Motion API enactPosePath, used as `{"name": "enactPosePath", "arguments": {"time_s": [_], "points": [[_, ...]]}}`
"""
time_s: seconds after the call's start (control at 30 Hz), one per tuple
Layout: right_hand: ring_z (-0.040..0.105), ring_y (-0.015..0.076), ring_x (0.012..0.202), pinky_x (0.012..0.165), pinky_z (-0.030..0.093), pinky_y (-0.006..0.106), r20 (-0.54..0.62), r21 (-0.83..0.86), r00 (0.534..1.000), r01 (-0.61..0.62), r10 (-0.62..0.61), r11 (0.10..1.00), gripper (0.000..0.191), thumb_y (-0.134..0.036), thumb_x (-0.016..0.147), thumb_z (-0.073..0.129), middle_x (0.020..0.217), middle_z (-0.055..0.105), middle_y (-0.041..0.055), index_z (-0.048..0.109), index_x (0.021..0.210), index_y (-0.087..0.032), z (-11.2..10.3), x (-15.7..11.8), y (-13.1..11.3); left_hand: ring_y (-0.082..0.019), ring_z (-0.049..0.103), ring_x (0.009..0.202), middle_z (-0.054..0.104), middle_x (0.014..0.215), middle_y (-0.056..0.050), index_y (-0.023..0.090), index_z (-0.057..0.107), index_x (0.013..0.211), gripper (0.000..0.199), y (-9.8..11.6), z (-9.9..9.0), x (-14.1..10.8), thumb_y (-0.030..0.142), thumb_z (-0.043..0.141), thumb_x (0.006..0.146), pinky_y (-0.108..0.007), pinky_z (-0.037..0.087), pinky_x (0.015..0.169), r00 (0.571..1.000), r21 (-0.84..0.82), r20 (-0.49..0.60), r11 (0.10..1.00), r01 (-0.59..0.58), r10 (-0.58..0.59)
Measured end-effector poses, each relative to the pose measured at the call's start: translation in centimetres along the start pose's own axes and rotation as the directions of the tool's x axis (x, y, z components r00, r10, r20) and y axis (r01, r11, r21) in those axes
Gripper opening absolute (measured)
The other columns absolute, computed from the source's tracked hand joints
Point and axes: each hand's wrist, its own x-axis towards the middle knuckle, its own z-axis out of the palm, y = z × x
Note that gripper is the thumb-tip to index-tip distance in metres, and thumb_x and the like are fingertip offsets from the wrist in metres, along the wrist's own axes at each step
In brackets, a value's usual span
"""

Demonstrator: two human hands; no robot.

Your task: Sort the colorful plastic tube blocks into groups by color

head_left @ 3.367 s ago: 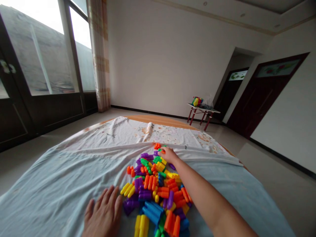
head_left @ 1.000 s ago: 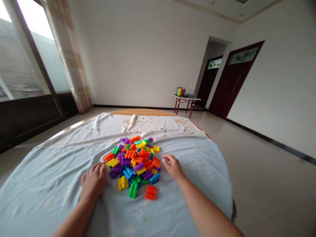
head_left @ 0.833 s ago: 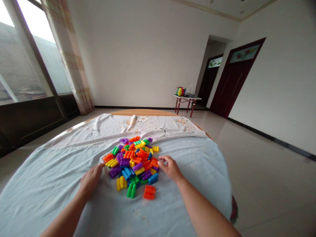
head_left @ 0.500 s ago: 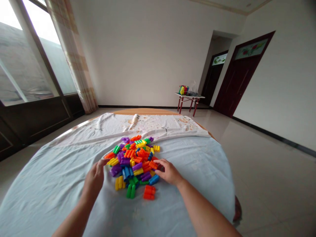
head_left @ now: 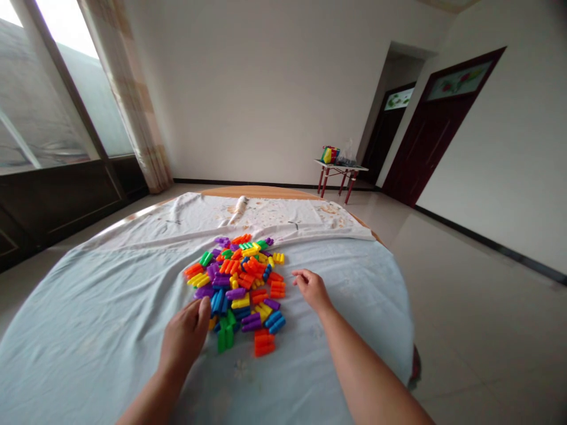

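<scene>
Head view: you look down over a round table (head_left: 250, 191); take the block pile (head_left: 236, 293) as your clock centre, with twelve pointing away from you.
Left hand: yours (head_left: 186, 330) is at eight o'clock, fingers curled beside a partly hidden yellow block (head_left: 212, 323); you cannot tell whether they are clamped on it.
Right hand: yours (head_left: 296, 277) is at three o'clock, fingers loosely bent and a little apart, just beside an orange block (head_left: 277, 289) and clear of it.
Near blocks: a green block (head_left: 225, 339) lies at seven o'clock, a red-orange block (head_left: 264, 343) at five, a blue block (head_left: 275, 322) at four.
Cloths: the pile lies on your pale blue cloth (head_left: 110, 319); a white patterned cloth (head_left: 283, 212) crosses at twelve, its dark marks too small to read.
Side table: at one o'clock, it (head_left: 318, 162) bears a multicoloured bag (head_left: 330, 154) and a clear bag (head_left: 348, 156), any print unreadable.
Door panel: flowers on glass (head_left: 460, 81), two o'clock.
</scene>
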Motion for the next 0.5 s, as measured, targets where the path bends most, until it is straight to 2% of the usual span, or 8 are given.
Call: {"name": "enactPosePath", "arguments": {"time_s": [0.1,0.23,0.37,0.5], "points": [[0.060,0.0135,0.059,0.059,0.047,0.023,0.033,-0.023,0.999,0.027,-0.027,0.999,0.029,-0.025,0.081,0.043,0.070,0.069,0.0036,0.066,0.095,-0.014,-0.3,-0.6,-1.5,-0.012,0.052,0.055,0.058,0.057,0.000,0.020,0.051,0.058,0.043,1.0,-0.7,-0.4,0.046,0.032,0.085,-0.023,0.037,0.057,0.997,-0.040,0.046,0.997,-0.067,0.069],[0.059,0.0117,0.056,0.058,0.046,0.021,0.121,-0.060,0.990,0.085,-0.077,0.995,0.027,-0.025,0.081,0.045,0.066,0.067,0.0015,0.067,0.094,-0.016,-0.6,-2.3,-3.3,-0.012,0.051,0.055,0.059,0.060,0.000,0.019,0.053,0.060,0.044,1.2,-1.4,-2.1,0.048,0.032,0.085,-0.023,0.038,0.058,0.993,-0.084,0.113,0.996,-0.031,0.041],[0.059,0.0116,0.057,0.057,0.046,0.021,0.117,-0.031,0.991,0.074,-0.070,0.997,0.027,-0.026,0.083,0.044,0.066,0.066,0.0020,0.066,0.096,-0.015,-0.3,-4.2,-3.1,-0.013,0.055,0.061,0.061,0.065,-0.002,0.019,0.055,0.064,0.045,0.0,-0.8,-3.8,0.050,0.030,0.085,-0.023,0.038,0.062,0.985,-0.060,0.169,0.997,0.040,-0.029],[0.059,0.0129,0.062,0.061,0.047,0.022,0.073,-0.004,0.991,0.116,-0.116,0.993,0.029,-0.033,0.085,0.048,0.070,0.066,0.0037,0.065,0.098,-0.014,0.6,-5.6,-2.5,-0.014,0.058,0.070,0.065,0.075,-0.004,0.019,0.055,0.067,0.047,-0.7,0.1,-4.1,0.050,0.025,0.086,-0.024,0.037,0.065,0.963,0.034,0.257,0.996,0.077,-0.083]]}}
